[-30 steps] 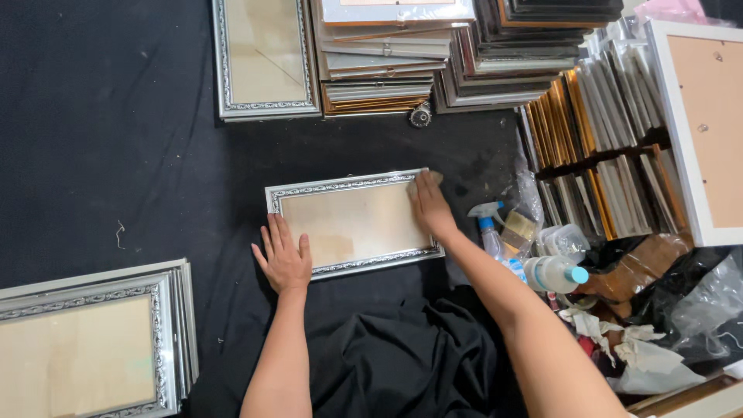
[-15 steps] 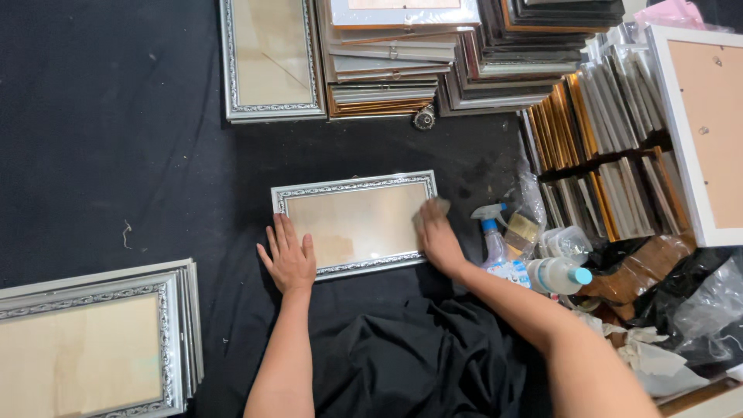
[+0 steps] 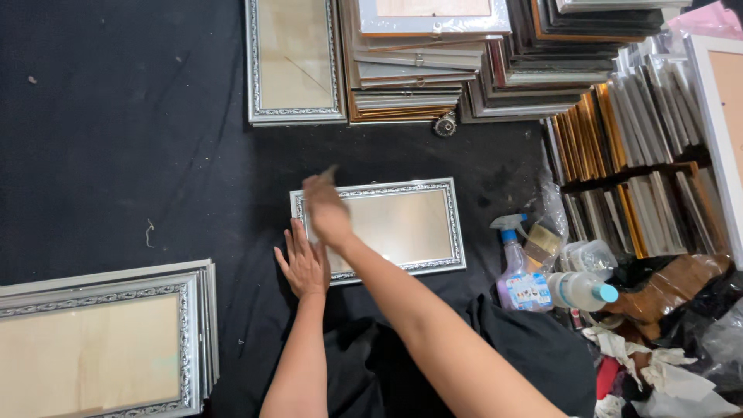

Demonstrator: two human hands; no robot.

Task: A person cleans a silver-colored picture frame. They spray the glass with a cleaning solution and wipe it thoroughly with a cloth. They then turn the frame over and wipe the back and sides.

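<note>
1. Head view: your left hand (image 3: 303,263) lies flat, fingers spread, at the silver frame (image 3: 379,227) on black cloth (image 3: 116,155).
2. Your right hand (image 3: 326,210) blurs over its glass; I cannot tell its grip.
3. Frame stacks (image 3: 433,70) crowd the far edge.

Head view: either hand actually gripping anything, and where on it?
Left hand grips nothing; it lies flat, pressing the lower left corner of the silver frame. Right hand is over the frame's left end, too blurred to tell if it holds something.
</note>
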